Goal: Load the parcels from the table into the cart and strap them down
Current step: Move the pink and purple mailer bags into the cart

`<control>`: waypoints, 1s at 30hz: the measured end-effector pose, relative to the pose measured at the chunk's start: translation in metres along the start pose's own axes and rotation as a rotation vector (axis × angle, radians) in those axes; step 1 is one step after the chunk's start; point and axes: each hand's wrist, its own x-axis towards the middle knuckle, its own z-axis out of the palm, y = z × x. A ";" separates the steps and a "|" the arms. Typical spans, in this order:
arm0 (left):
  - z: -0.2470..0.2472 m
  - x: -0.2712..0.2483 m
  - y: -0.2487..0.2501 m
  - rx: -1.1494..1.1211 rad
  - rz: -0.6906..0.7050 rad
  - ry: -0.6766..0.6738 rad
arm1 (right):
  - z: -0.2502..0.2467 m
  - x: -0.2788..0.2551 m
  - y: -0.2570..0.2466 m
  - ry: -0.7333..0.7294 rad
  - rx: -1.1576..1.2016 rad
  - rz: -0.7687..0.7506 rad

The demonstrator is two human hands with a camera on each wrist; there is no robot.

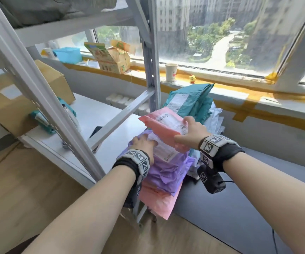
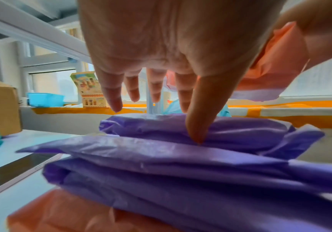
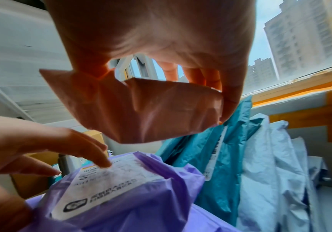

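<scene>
My right hand (image 1: 184, 131) grips a pink parcel (image 1: 163, 125) by its near end and holds it tilted above the stack. From the right wrist view, that hand (image 3: 157, 87) pinches the pink parcel (image 3: 151, 113) between thumb and fingers. My left hand (image 1: 145, 143) lies with straight fingers on the labelled purple parcel (image 1: 168, 167). In the left wrist view, the thumb of the left hand (image 2: 161, 119) touches the purple parcel (image 2: 181, 164). Another pink parcel (image 1: 159, 200) lies under the purple ones. Teal parcels (image 1: 190, 101) and pale grey parcels (image 1: 215, 120) lean behind.
A grey rack upright (image 1: 38, 92) and its diagonal brace (image 1: 122, 116) stand close on the left. A cardboard box (image 1: 19, 105) sits on the white table (image 1: 100, 114). A paper cup (image 1: 171, 72) stands on the windowsill. A dark surface (image 1: 239, 208) lies to the right.
</scene>
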 end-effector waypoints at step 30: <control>-0.075 -0.048 0.126 -0.384 0.469 0.406 | -0.082 -0.134 0.121 0.442 0.144 0.495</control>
